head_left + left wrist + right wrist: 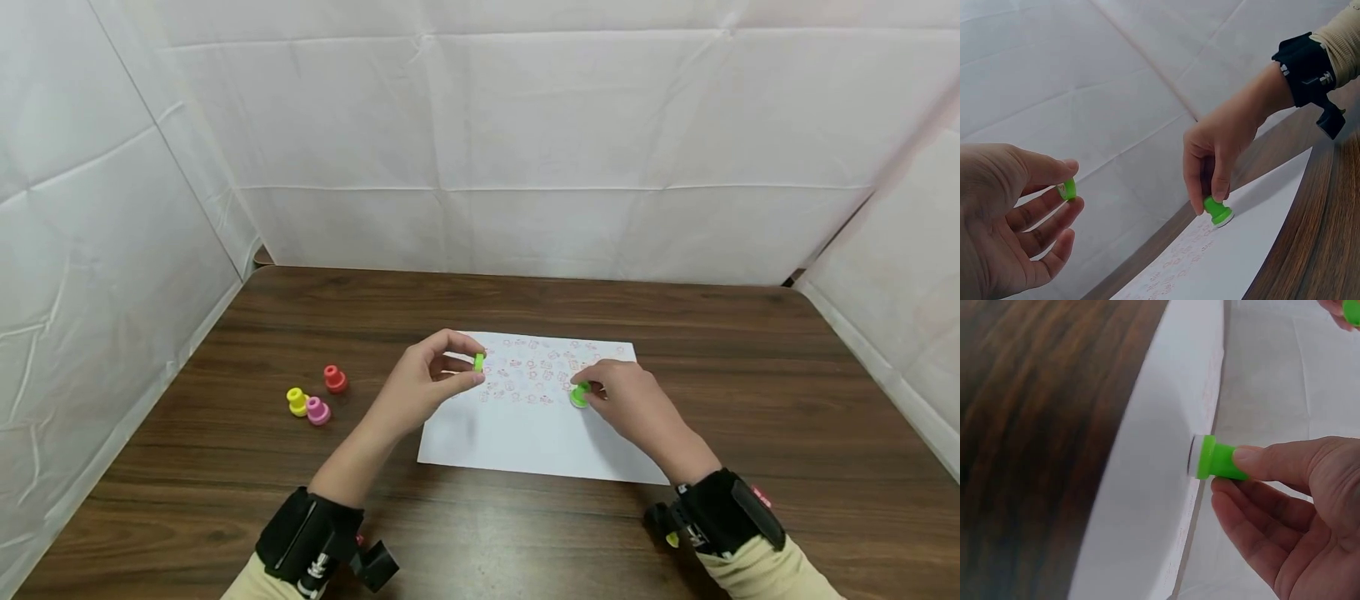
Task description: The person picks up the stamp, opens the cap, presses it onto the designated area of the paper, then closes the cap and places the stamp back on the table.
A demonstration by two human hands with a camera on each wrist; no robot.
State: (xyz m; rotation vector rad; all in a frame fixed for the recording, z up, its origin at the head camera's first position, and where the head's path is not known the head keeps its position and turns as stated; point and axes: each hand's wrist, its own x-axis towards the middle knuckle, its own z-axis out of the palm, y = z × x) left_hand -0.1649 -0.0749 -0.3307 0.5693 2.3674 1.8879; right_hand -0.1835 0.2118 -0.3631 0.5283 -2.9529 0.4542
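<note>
In my right hand, thumb and fingers pinch a green toy stamp by its handle. Its white base faces down, close over the white paper. Rows of small red stamped prints cover the upper part of that sheet. My left hand holds a small green cap between thumb and fingertips, raised above the sheet's left side. The other fingers of the left hand are loosely bent in the left wrist view.
Left of the paper stand a red stamp, a yellow stamp and a pink stamp, close together. The brown wooden table is bordered by white cloth walls at the back and both sides.
</note>
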